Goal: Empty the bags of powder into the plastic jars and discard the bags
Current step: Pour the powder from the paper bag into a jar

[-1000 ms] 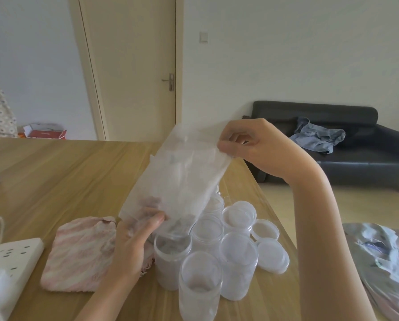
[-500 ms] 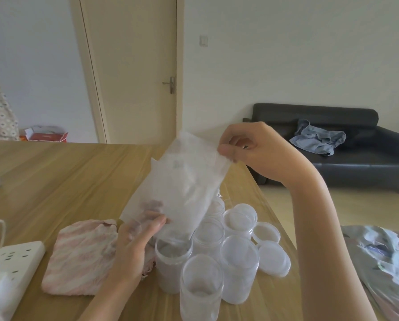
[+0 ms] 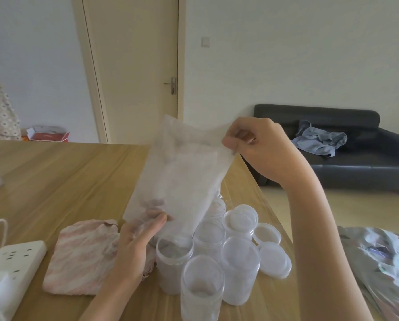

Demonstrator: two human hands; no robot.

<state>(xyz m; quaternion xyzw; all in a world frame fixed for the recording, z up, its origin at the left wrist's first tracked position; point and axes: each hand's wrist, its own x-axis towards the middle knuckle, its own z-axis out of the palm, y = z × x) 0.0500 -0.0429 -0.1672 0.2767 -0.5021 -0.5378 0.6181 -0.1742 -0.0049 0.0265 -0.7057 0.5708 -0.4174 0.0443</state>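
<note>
Right now the translucent bag (image 3: 182, 172) hangs tilted above the open jar (image 3: 174, 262), lower end over its mouth. Right hand (image 3: 261, 149) has its grip clamped on the top corner, fingers pinching; left hand (image 3: 138, 242) pinches the bottom edge. More clear jars (image 3: 217, 258) cluster around on the wooden counter (image 3: 59, 177), loose lids (image 3: 272, 256) just right, a pink striped cloth (image 3: 82, 256) left.

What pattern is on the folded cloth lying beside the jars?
Pink and white stripes on the folded cloth, seen in the head view.
</note>
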